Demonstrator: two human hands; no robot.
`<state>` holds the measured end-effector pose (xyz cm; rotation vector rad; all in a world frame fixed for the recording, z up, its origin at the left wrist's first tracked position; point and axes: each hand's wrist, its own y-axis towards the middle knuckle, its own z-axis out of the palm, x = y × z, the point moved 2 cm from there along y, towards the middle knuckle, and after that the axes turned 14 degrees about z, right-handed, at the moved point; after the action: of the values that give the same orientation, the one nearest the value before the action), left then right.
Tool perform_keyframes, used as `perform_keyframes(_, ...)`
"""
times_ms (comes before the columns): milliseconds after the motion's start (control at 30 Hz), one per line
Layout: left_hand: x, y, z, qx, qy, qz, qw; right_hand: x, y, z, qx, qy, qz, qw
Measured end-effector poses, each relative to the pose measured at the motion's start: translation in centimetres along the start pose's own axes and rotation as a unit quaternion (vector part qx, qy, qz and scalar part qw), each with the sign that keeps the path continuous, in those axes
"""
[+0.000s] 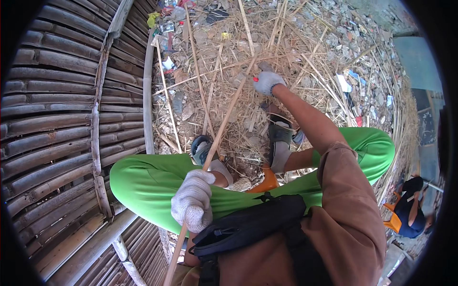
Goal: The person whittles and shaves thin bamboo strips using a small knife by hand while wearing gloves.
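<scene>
A long, pale bamboo strip (224,125) slants from the lower edge, past my lap, up to the littered ground ahead. My left hand (193,200), in a whitish knitted glove, is closed around it above my left thigh. My right hand (268,84), gloved too, reaches forward and is closed beside the strip's far part. A small red end (255,79) of what it holds pokes out on the left, and something dark shows above the knuckles. The glove hides the rest, so I cannot make out the kind of tool.
A bamboo slat wall (62,114) rises close on the left. Thin strips, shavings and scraps of rubbish (344,83) cover the ground. An orange stool (265,181) shows between my legs in green trousers. A person (414,209) in dark clothes sits at the far right.
</scene>
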<state>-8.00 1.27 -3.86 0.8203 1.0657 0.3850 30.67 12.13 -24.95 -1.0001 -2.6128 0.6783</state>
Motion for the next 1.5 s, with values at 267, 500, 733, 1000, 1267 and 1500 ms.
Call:
perform_keyframes(267, 0.5, -0.2, -0.7, -0.005, 0.012, -0.012, 1.0, 6.4, -13.6, -1.9, 0.073, 0.044, -0.107, 0.991)
perform_keyframes(500, 0.3, 0.1, -0.1, -0.007, 0.016, -0.028, 0.999, 5.5, -12.7, -1.6, 0.041, 0.025, -0.139, 0.989)
perform_keyframes(733, 0.1, -0.2, -1.0, -0.035, 0.01, -0.05, 0.998, 4.4, -6.4, 0.1, 0.039, 0.01, -0.071, 0.997)
perform_keyframes(1000, 0.8, -0.2, -0.8, -0.074, 0.006, -0.052, 0.996, 3.3, -4.3, -0.2, 0.035, 0.005, -0.051, 0.998)
perform_keyframes(1267, 1.0, 0.0, -0.6, -0.193, 0.005, -0.122, 0.974, 7.3, -15.0, 0.3, 0.047, 0.076, -0.148, 0.985)
perform_keyframes(1500, 1.3, 0.2, -0.5, -0.214, -0.005, -0.133, 0.968, 4.9, -7.0, 0.9, 0.036, 0.07, -0.058, 0.995)
